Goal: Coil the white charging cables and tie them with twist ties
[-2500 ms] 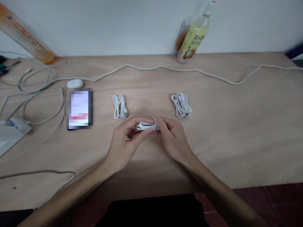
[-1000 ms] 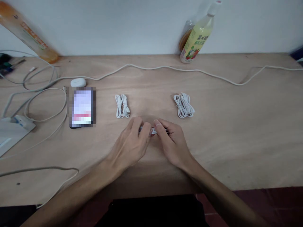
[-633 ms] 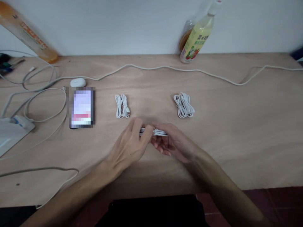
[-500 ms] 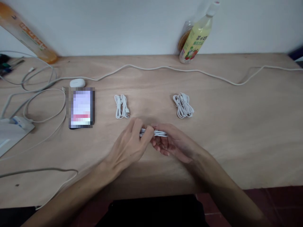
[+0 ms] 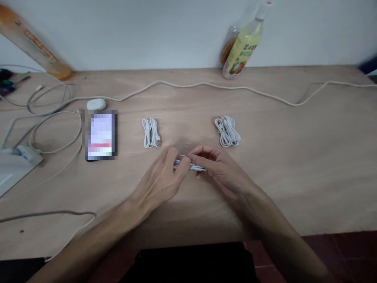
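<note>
Between my two hands is a coiled white cable, held just above the front half of the table. My left hand grips its left end between thumb and fingers. My right hand has thumb and index finger pinched together over the middle of the coil, by a thin white strand that may be a tie or part of the cable. Beyond my left hand lies a bundled white USB cable, its plug showing at the lower right. A second bundled white cable lies beyond my right hand.
A phone, blurred out, and a white earbud case lie left. Loose cables spread over the left side; a long white cord crosses the back. A yellow drink bottle and an orange bottle lean at the wall.
My right hand has turned from palm-up under the coil to thumb and index finger pinching at its top. My left hand keeps its grip almost unmoved.
</note>
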Demonstrator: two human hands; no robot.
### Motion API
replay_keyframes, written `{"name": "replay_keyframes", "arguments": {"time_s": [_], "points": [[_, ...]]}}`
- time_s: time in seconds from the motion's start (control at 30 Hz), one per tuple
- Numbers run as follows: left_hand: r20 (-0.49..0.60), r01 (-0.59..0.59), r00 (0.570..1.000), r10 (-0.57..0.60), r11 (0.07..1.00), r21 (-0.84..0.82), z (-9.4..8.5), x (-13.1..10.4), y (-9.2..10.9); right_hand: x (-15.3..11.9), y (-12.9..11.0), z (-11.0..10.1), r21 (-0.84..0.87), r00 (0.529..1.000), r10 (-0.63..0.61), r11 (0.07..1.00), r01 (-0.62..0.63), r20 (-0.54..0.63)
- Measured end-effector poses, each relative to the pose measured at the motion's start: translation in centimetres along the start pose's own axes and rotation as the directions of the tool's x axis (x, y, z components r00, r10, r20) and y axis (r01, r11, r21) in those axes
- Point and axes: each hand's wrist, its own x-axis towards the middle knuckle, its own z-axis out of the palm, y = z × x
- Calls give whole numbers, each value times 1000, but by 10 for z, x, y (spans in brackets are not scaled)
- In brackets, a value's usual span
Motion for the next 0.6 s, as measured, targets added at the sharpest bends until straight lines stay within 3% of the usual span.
{"name": "replay_keyframes", "arguments": {"time_s": [0.13, 0.37, 0.6], "points": [[-46, -43, 998, 46, 997, 64, 0, 0, 0, 0, -1, -1, 4, 1000, 2, 1000, -2, 8], [9, 12, 1000, -12, 1000, 12, 0, 0, 1, 2, 3, -3, 14, 1000, 1, 1000, -1, -14], [-12, -39, 999, 40, 992, 118, -3, 2, 2, 1, 4, -3, -68, 993, -89, 994, 84, -80]]}}
